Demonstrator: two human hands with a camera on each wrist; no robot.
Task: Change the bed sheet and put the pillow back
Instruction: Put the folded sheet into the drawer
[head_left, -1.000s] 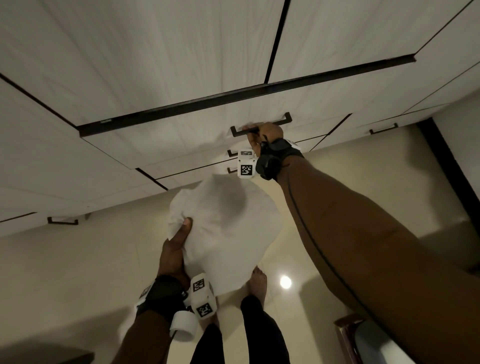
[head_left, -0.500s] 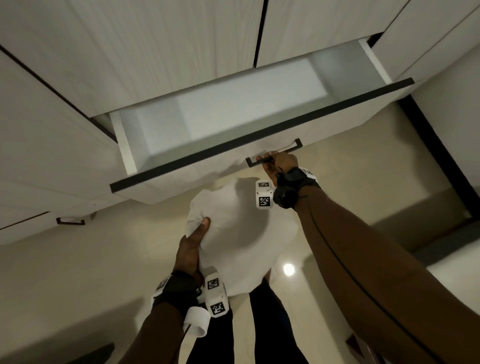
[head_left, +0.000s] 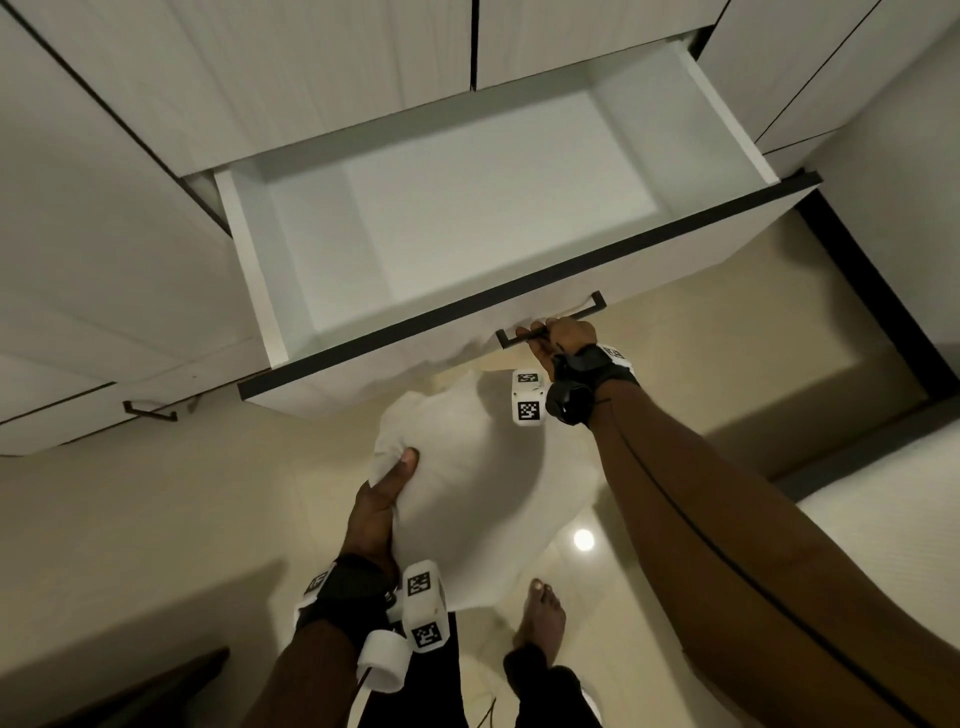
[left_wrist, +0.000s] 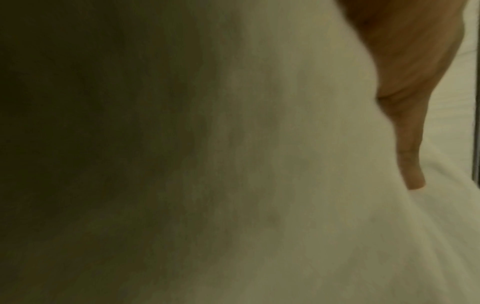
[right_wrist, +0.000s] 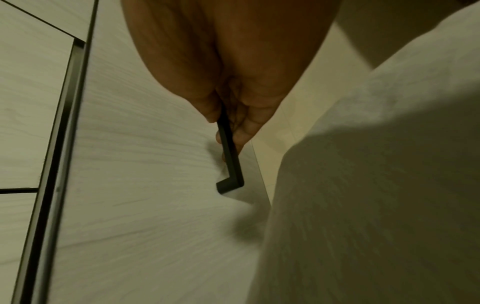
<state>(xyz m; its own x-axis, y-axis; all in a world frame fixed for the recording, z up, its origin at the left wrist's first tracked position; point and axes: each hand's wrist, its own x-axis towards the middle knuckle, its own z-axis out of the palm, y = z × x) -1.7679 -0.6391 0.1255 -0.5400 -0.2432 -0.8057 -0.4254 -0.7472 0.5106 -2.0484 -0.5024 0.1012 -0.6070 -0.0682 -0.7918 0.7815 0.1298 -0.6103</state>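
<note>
A bunched white sheet (head_left: 467, 488) hangs in front of my legs, and my left hand (head_left: 384, 493) grips its left edge with the thumb on top. The left wrist view is filled by the same white cloth (left_wrist: 285, 185) with my thumb (left_wrist: 407, 144) pressed on it. My right hand (head_left: 561, 335) holds the dark bar handle (head_left: 587, 306) of a wide white drawer (head_left: 545, 286) that is pulled far out, its inside bare. In the right wrist view my fingers (right_wrist: 233, 115) curl round the handle (right_wrist: 230, 164), with the sheet (right_wrist: 376, 185) at the right.
White wardrobe doors (head_left: 260, 78) rise above the drawer. A lower drawer with a small dark handle (head_left: 150, 413) sits at the left. The glossy beige floor (head_left: 156, 519) lies below, my bare foot (head_left: 540, 618) on it. A dark skirting strip (head_left: 872, 301) runs along the right wall.
My right hand has pulled the drawer from fully closed to far out, moving toward me. The left hand has kept hold of the sheet.
</note>
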